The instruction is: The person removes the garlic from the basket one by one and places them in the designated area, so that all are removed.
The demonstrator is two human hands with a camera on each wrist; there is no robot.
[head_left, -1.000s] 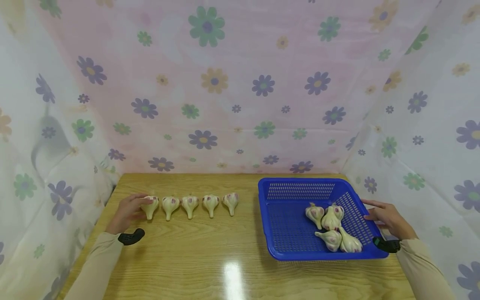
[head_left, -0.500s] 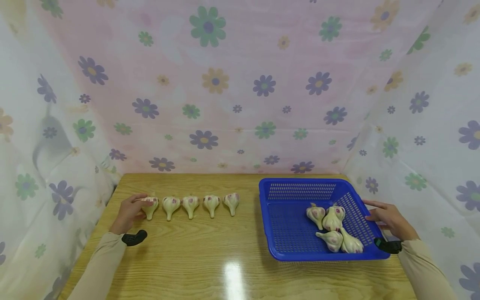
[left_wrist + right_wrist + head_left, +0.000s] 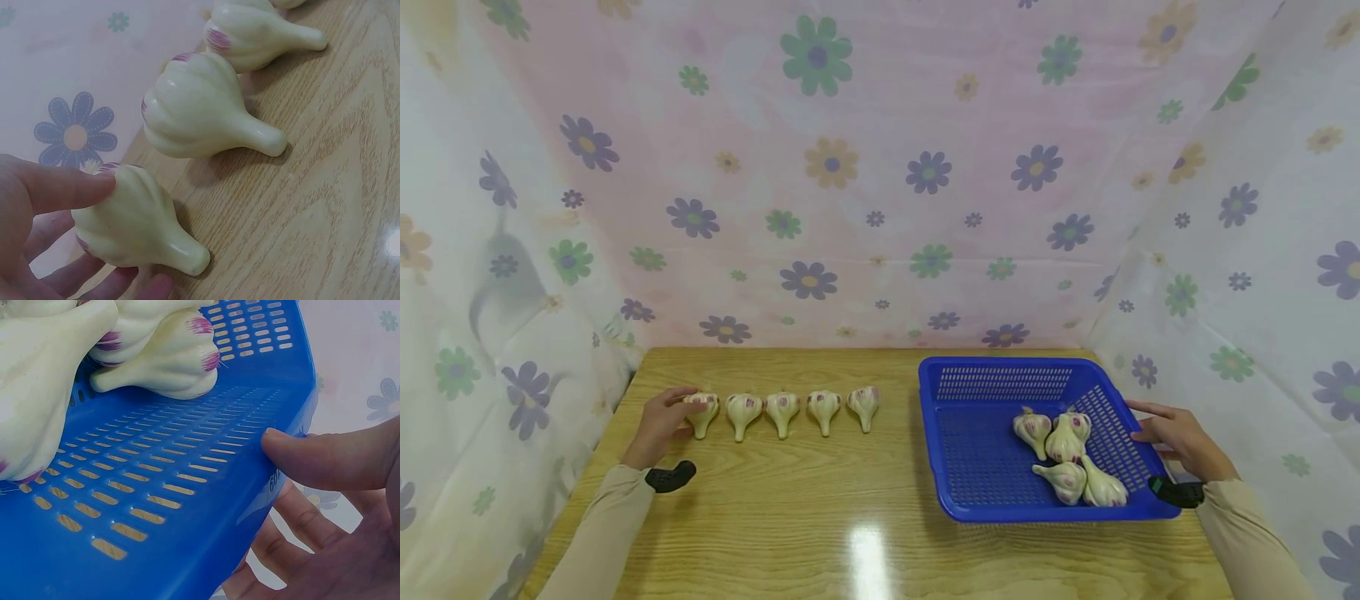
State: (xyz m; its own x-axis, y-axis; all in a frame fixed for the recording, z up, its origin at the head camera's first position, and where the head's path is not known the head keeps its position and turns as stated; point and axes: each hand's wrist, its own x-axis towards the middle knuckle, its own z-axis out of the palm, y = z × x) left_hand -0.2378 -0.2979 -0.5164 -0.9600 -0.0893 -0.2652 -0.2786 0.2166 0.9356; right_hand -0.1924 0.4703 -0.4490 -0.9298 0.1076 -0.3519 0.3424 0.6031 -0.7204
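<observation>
White-and-purple glossy garlic bulb (image 3: 140, 219) at row's left end, on table (image 3: 760, 517), stem toward person; left hand (image 3: 658, 425) holds it, thumb over top, fingers round side, likely to keep it from rolling. Four matching pale garlic bulbs (image 3: 782, 408) continue the row, nearest one just beside, limiting room. Right hand (image 3: 1183, 437) holds rim of blue perforated plastic basket (image 3: 977, 450), probably steadying it; its wall stands between that hand and four purple-streaked garlic bulbs (image 3: 1066, 437) inside. Floral cloth (image 3: 880, 242) behind
</observation>
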